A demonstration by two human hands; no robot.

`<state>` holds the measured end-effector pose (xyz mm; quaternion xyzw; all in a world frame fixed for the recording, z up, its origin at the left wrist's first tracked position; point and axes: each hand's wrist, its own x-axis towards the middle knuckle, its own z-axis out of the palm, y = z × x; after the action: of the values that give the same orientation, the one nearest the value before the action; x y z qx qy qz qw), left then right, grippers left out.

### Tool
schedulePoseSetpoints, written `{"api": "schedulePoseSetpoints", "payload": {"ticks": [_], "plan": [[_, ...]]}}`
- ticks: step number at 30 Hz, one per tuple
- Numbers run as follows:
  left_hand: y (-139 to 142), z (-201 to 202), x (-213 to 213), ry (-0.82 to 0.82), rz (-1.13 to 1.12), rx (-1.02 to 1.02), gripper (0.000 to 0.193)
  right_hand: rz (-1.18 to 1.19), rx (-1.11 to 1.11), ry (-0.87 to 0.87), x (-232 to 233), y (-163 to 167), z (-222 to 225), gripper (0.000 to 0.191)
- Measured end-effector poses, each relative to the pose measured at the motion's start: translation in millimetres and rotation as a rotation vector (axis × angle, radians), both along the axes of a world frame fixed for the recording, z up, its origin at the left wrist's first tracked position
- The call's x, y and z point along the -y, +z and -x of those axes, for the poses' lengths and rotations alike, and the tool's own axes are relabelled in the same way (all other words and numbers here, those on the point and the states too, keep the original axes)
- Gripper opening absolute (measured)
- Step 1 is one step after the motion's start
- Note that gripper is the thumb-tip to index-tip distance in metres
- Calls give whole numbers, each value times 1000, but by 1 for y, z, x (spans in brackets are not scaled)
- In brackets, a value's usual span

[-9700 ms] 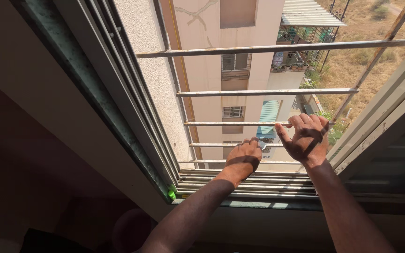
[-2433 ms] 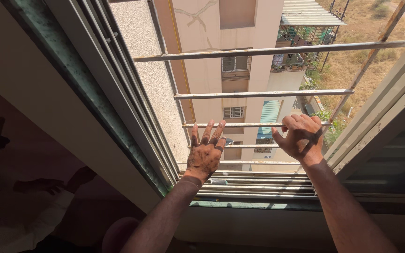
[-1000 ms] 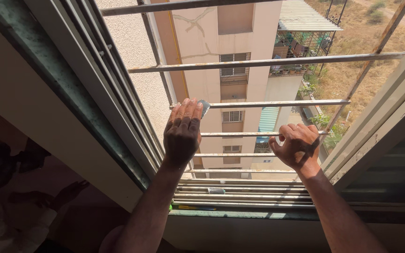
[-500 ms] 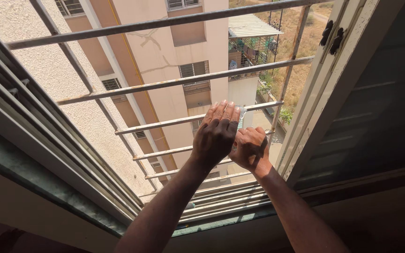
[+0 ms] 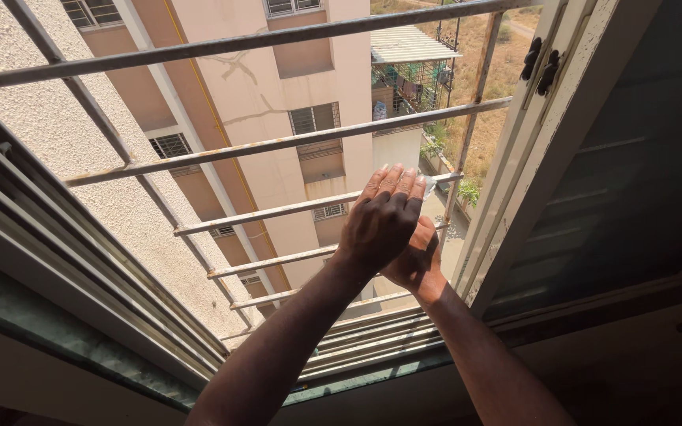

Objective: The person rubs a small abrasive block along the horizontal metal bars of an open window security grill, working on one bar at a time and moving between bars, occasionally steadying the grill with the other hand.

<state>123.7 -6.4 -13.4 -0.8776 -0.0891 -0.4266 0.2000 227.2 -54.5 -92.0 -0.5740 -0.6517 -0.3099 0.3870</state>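
Both hands meet at the frame's centre: the left hand [image 5: 384, 217], fingers flat and together, presses over the right hand [image 5: 416, 260], which pinches a small pale scrap [image 5: 429, 184] against a window grille bar [image 5: 278, 211], seemingly to rub it

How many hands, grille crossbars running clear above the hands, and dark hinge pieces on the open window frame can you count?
Hands: 2, left hand over right hand
Crossbars above the hands: 2
Dark hinge pieces: 2
Total: 6
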Motion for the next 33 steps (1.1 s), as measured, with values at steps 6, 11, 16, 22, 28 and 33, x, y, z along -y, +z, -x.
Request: {"api": "schedulePoseSetpoints", "payload": {"ticks": [6, 11, 16, 22, 28, 33], "plan": [[-5, 67, -16, 80, 12, 30, 36, 105, 15, -68, 7, 15, 15, 27], [-9, 118, -28, 177, -39, 57, 33, 135, -8, -69, 9, 14, 18, 33], [-9, 169, -40, 266, -77, 70, 34, 109, -3, -61, 8, 14, 20, 32], [-7, 216, -44, 378, -98, 97, 34, 118, -6, -84, 8, 12, 20, 32], [6, 231, -32, 349, -26, 176, 32, 120, 23, -89, 7, 10, 22, 29], [39, 247, -28, 311, -218, 371, 30, 148, 8, -106, 6, 10, 24, 29]]}}
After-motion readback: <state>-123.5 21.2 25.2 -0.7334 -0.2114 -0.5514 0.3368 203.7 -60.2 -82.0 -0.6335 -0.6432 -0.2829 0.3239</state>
